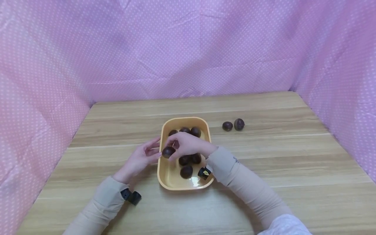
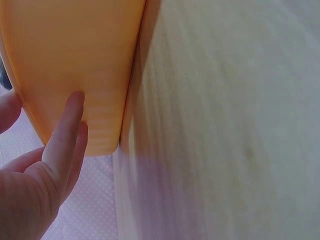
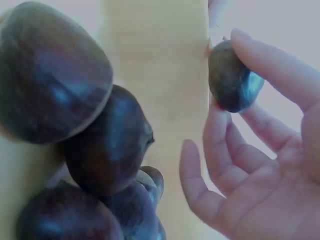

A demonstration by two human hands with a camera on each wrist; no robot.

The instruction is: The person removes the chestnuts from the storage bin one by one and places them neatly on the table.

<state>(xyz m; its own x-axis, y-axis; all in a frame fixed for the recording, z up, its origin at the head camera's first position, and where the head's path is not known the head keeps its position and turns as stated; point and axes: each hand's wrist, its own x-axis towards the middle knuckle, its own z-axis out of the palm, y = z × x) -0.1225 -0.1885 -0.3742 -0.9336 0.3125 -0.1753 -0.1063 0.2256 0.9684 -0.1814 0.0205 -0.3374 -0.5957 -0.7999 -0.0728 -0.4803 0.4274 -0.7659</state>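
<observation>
In the head view, a yellow-orange plastic tub (image 1: 164, 181) holds several dark purple passion fruits (image 1: 186, 171). My right hand (image 1: 189, 144) is above the tub's left half and pinches one passion fruit (image 1: 168, 152) between thumb and fingers. The right wrist view shows that held passion fruit (image 3: 232, 77) at the fingertips, with the other fingers loosely bent below it. My left hand (image 1: 142, 158) is at the tub's left side. In the left wrist view, its fairly straight fingers (image 2: 67, 127) touch the outer wall, with the thumb by the rim.
Two more passion fruits (image 1: 239, 124) lie on the wooden table (image 1: 282, 163), to the right of the tub's far end. A pink dotted cloth (image 1: 188, 49) hangs behind the table and along both sides.
</observation>
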